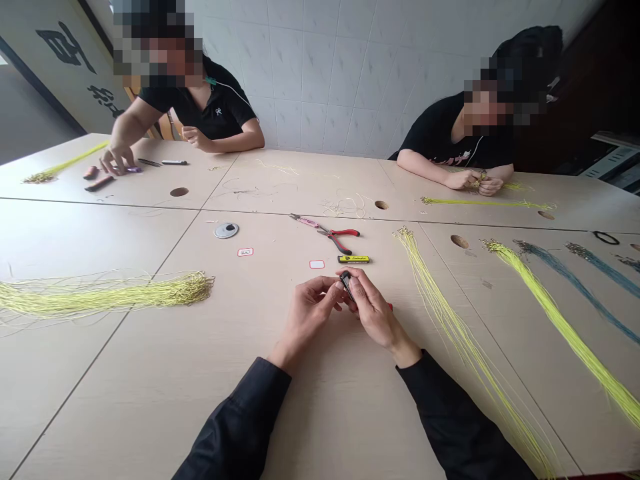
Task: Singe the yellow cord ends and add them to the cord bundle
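Note:
My right hand (373,307) is wrapped around a small lighter (345,277) with a dark top, its thumb lying along it. A bit of red shows beside the palm, but I cannot tell if it belongs to the lighter. My left hand (311,310) is closed in a pinch right beside the lighter's top; whatever its fingertips hold is too small to make out. Just beyond my hands lie a yellow lighter (353,259), red-handled pliers (343,235) and pink-handled snips (306,221). A bundle of yellow cords (440,307) stretches along my right side.
A thick yellow cord bundle (165,292) lies at left. More yellow cords (555,300) and blue cords (575,273) are at right. A round metal cap (227,230) and red-edged labels (317,265) sit ahead. Two people work across the table (240,387), which has round holes.

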The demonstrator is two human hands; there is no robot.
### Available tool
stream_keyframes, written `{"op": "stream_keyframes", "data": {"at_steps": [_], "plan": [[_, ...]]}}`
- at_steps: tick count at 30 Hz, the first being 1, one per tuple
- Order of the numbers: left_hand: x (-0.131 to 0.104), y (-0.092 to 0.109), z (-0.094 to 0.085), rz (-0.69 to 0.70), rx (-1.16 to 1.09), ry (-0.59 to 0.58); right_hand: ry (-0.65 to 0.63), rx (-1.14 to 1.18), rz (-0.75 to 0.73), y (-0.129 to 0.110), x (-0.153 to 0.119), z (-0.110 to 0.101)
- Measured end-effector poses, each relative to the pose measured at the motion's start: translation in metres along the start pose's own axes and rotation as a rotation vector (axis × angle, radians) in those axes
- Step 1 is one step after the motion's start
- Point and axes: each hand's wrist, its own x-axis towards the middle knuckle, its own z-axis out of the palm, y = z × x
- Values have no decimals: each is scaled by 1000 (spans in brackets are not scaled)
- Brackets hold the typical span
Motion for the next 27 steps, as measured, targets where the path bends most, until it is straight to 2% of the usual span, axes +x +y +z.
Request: {"op": "stream_keyframes", "data": {"at_steps": [8, 13, 16, 24, 27], "plan": [[-2, 1, 0, 57, 37, 2, 0, -105, -65, 6, -3, -4], [-2, -4, -2, 104, 84, 56, -35, -120, -57, 5, -4, -1], [-3, -6, -3, 114, 85, 76, -50, -91, -59, 3, -4, 1], [-6, -3, -4, 52, -45, 15, -104, 53, -46, -1, -7, 0], [-5, 1, 0, 43, -15, 27, -62, 133, -18, 2, -7, 1]]}}
